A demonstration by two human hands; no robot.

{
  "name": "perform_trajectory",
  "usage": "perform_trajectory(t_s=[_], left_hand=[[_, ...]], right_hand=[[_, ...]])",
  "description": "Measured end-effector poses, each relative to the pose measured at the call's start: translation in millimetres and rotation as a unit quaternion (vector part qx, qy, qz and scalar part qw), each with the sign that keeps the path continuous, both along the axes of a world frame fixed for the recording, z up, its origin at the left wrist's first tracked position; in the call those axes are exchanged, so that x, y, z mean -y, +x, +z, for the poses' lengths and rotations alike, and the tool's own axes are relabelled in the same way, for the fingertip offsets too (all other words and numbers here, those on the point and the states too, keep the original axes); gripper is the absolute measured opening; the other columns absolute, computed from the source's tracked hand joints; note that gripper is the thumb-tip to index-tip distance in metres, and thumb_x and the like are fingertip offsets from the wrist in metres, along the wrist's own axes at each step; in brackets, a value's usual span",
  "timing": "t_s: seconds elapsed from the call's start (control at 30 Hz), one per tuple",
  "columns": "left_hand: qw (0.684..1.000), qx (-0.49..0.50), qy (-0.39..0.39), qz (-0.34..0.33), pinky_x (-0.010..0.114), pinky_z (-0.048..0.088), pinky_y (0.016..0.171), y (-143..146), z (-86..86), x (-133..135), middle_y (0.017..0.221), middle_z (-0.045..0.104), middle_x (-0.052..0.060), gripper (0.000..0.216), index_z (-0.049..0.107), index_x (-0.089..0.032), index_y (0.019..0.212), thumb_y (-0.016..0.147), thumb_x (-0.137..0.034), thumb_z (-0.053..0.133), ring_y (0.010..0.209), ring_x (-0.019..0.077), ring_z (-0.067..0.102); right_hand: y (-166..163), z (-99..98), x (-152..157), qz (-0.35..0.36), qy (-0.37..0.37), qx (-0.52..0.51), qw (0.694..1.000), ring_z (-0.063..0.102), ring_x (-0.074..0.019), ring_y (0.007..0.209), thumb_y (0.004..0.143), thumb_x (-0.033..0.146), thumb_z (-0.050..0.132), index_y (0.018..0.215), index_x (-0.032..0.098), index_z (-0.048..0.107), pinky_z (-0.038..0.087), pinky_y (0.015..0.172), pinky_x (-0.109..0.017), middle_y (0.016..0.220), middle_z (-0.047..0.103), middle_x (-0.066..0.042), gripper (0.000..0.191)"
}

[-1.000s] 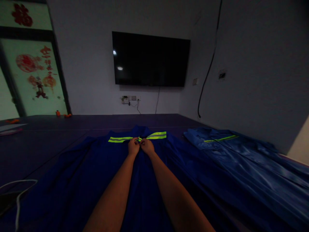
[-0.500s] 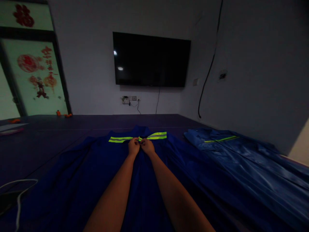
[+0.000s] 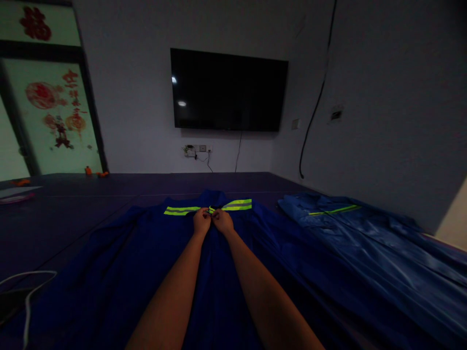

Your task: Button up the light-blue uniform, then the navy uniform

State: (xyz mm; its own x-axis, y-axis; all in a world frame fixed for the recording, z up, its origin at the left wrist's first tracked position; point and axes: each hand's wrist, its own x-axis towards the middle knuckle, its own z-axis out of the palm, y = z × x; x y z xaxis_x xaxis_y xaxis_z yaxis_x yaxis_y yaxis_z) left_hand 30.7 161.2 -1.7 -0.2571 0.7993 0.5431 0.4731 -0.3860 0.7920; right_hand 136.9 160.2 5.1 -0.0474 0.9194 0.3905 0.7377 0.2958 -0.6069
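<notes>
A dark blue work jacket [image 3: 146,257] lies spread out on the floor before me, its collar at the far end. A yellow-green and grey reflective strip [image 3: 238,205] runs across its chest. At the middle of the front, my left hand [image 3: 202,221] and my right hand [image 3: 223,221] meet, each pinching the jacket's front edge at the strip. A bit of the strip is raised between the fingertips. Whether a button or other fastener is between them is too dark and small to see.
A second blue garment [image 3: 365,243] with a yellow-green stripe lies at the right by the wall. A white cable [image 3: 29,301] curls at the lower left. Orange objects [image 3: 102,174] sit by the door. A television [image 3: 229,92] hangs on the far wall.
Both hands stay at the same spot on the jacket front, with only a very slight shift of the fingers. Everything else looks unchanged.
</notes>
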Motion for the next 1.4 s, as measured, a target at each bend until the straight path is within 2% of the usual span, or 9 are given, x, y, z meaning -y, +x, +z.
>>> perform_trajectory(t_s=[0.3, 0.53, 1.27, 1.4], left_hand=[[1.000, -0.008, 0.005, 0.007, 0.023, 0.047, 0.070, -0.5, -0.7, -0.1, 0.078, 0.066, 0.004, 0.031, 0.064, -0.014, 0.087, 0.064, -0.002, 0.047, 0.071, 0.0135, 0.061], [1.000, -0.007, 0.009, 0.013, 0.023, 0.047, 0.070, -0.1, -0.6, -1.5, 0.071, 0.065, 0.004, 0.031, 0.064, -0.011, 0.088, 0.064, -0.002, 0.047, 0.068, 0.0134, 0.061], [0.999, 0.031, -0.010, 0.035, 0.021, 0.047, 0.061, -1.9, -1.4, -1.6, 0.069, 0.067, 0.003, 0.033, 0.064, -0.011, 0.090, 0.061, -0.006, 0.049, 0.061, 0.0128, 0.062], [0.998, 0.027, -0.011, 0.049, 0.022, 0.047, 0.063, -1.8, -1.4, -2.8, 0.073, 0.067, 0.005, 0.032, 0.064, -0.012, 0.088, 0.061, -0.006, 0.048, 0.065, 0.0141, 0.062]], right_hand=[[-0.3, 1.3, 1.5, 0.002, -0.008, -0.010, 1.000, 0.059, -0.0127, 0.070, 0.070, 0.021, 0.059, 0.081, 0.020, 0.063, 0.034, 0.056, -0.017, 0.074, 0.065, -0.001, 0.011], [-0.7, 2.0, 2.2, -0.006, -0.007, -0.001, 1.000, 0.058, -0.0120, 0.070, 0.070, 0.017, 0.057, 0.083, 0.021, 0.063, 0.033, 0.055, -0.017, 0.072, 0.065, 0.000, 0.015], [-1.4, 0.1, 0.5, -0.002, 0.010, -0.016, 1.000, 0.057, -0.0120, 0.067, 0.071, 0.022, 0.060, 0.080, 0.021, 0.063, 0.033, 0.053, -0.017, 0.071, 0.064, 0.000, 0.010], [-1.7, -1.6, -0.6, -0.002, 0.011, -0.024, 1.000, 0.057, -0.0114, 0.065, 0.072, 0.021, 0.058, 0.079, 0.020, 0.063, 0.032, 0.052, -0.017, 0.070, 0.064, 0.000, 0.009]])
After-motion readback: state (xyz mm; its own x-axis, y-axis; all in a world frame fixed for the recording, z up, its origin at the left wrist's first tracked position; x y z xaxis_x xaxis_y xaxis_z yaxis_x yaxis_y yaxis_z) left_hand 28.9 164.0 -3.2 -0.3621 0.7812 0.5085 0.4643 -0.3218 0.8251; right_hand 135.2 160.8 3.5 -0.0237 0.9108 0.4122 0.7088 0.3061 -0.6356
